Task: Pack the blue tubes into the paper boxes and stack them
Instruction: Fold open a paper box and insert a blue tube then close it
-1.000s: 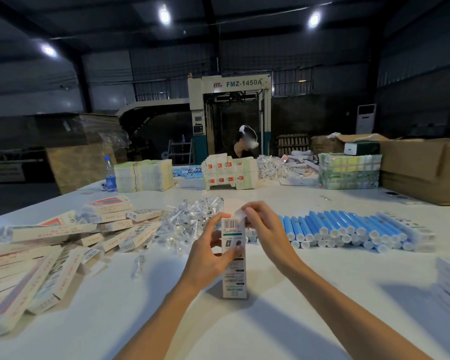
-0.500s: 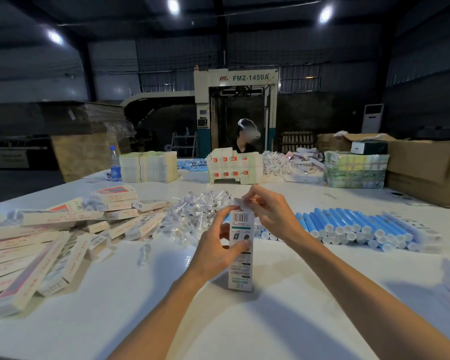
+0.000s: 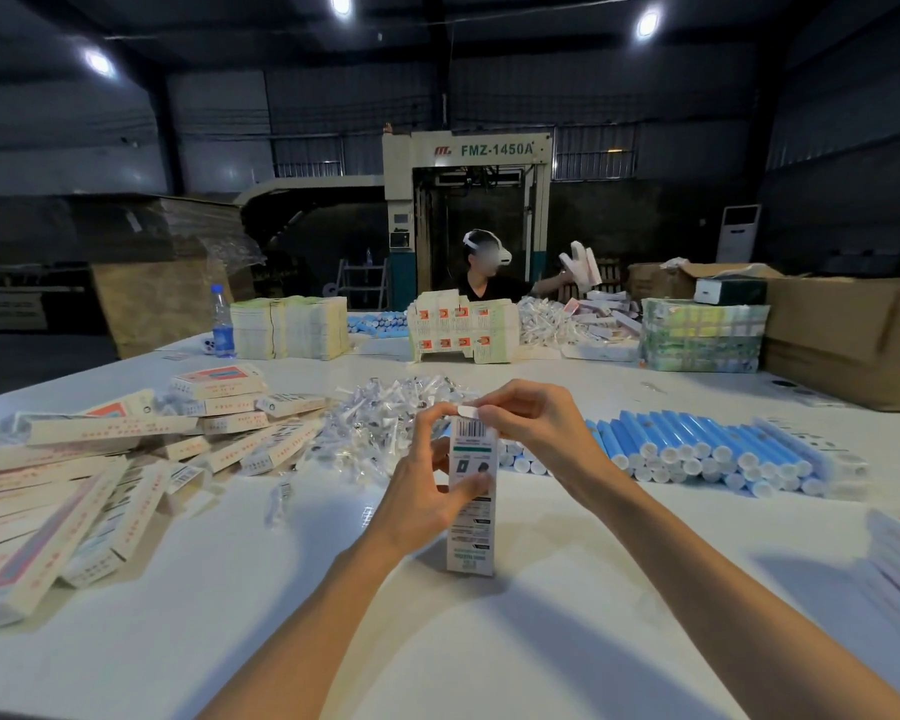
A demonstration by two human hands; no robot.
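White table: paper boxes heaped left, clear-wrapped bits centre, blue tubes rowed right, one upright paper box near. Far side: water bottle, flat carton stacks, cardboard box.

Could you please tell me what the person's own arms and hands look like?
Both are bare: the left hand and right hand wear no gloves, and no ring, watch or bracelet shows. The left forearm and right forearm are uncovered to the frame's edge; no sleeve is in view.
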